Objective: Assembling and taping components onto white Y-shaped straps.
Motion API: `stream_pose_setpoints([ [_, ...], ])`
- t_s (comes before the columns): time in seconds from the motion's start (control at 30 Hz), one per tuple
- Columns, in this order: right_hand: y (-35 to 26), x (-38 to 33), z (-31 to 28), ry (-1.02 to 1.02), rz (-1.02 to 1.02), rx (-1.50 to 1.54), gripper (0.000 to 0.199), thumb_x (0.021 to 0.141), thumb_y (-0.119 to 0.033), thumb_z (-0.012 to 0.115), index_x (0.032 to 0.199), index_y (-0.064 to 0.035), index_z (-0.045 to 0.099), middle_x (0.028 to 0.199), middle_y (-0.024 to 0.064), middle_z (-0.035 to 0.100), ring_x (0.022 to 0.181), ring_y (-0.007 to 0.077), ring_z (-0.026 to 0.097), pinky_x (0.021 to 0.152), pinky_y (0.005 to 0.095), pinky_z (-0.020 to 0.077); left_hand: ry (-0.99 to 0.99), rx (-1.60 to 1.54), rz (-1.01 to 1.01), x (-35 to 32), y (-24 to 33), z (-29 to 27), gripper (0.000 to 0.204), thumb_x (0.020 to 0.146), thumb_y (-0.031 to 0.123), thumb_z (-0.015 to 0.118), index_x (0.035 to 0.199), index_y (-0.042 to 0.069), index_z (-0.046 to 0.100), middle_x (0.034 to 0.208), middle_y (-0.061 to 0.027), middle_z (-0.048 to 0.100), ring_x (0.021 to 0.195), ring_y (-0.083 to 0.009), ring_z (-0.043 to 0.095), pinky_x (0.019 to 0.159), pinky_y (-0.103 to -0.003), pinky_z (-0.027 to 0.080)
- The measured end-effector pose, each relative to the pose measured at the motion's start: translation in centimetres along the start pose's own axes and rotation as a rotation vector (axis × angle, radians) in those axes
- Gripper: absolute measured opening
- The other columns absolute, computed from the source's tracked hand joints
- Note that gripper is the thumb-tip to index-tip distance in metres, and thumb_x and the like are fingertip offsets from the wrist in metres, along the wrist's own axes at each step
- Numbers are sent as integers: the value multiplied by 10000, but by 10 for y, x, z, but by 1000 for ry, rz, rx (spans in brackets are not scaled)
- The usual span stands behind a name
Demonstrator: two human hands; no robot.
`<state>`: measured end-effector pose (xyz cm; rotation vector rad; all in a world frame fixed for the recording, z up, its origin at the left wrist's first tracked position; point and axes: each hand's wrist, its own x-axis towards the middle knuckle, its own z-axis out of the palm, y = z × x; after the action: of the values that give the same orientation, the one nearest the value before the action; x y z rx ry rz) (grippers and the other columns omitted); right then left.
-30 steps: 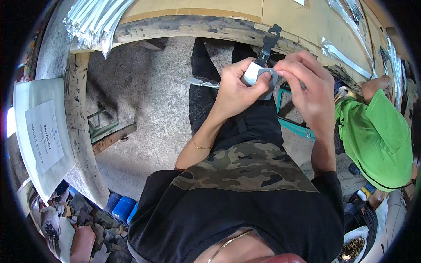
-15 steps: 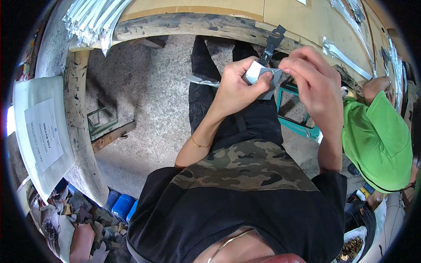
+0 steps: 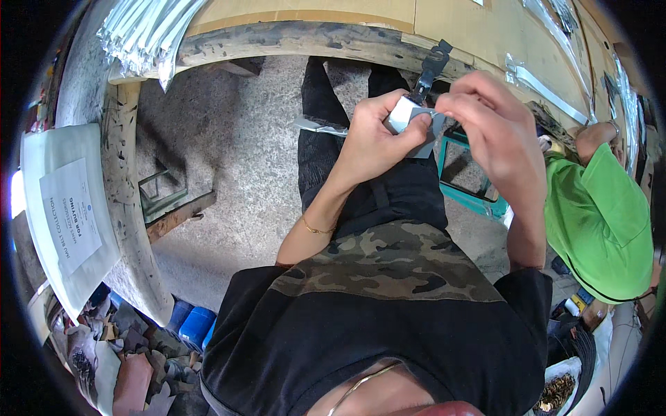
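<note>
My left hand (image 3: 385, 132) is closed around a plastic-wrapped strip (image 3: 320, 126) and a flat grey card (image 3: 424, 142), its thumb pressed on the card. The strip's shiny end sticks out to the left of the hand. Beyond the fingers, a black hook hanger (image 3: 433, 64) points up toward the table edge. My right hand (image 3: 489, 125) is closed in a pinch at the card's upper right corner. Whatever lies between its fingertips is too small to make out.
A wooden-edged table (image 3: 298, 40) curves ahead, with wrapped strips (image 3: 142, 31) piled at far left and another strip (image 3: 548, 89) at right. A co-worker in a green shirt (image 3: 603, 215) sits at right, near a teal metal frame (image 3: 479, 201). Scraps (image 3: 132, 381) lie lower left.
My right fingertips have shifted slightly left along the card's upper corner. My left hand keeps its hold in nearly the same place.
</note>
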<state>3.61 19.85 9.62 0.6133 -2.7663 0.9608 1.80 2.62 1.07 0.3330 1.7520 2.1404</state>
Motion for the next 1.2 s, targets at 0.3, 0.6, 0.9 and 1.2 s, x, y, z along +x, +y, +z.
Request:
stream_pose_setpoints([
  [0.3,6,-3,5,-3,-39,26,299,705,71,609,981,-43,603,878,102,551,729,276,560,650,348,460,7,-4,34,2,-4,2,113,837,87,664,795,-3,610,653,40,560,593,-4,463,491,-189,380],
  [0.6,5,-6,6,8,-1,44,257,714,72,613,951,-26,610,898,101,563,719,266,570,642,344,465,12,0,34,2,-2,5,87,830,72,657,815,-4,618,665,39,560,597,-6,459,495,-188,377],
  [0.9,-3,-9,20,133,-2,122,148,780,57,618,912,-12,615,861,102,594,713,276,606,626,332,485,14,-73,37,-2,-5,6,76,828,71,650,823,4,612,688,37,575,616,-9,468,513,-189,382],
  [1.2,-2,-11,30,252,109,209,124,784,48,640,893,-12,637,827,90,620,718,222,622,648,291,493,67,-248,14,-4,-1,5,48,816,40,647,837,1,626,709,37,590,630,-9,478,531,-187,380],
])
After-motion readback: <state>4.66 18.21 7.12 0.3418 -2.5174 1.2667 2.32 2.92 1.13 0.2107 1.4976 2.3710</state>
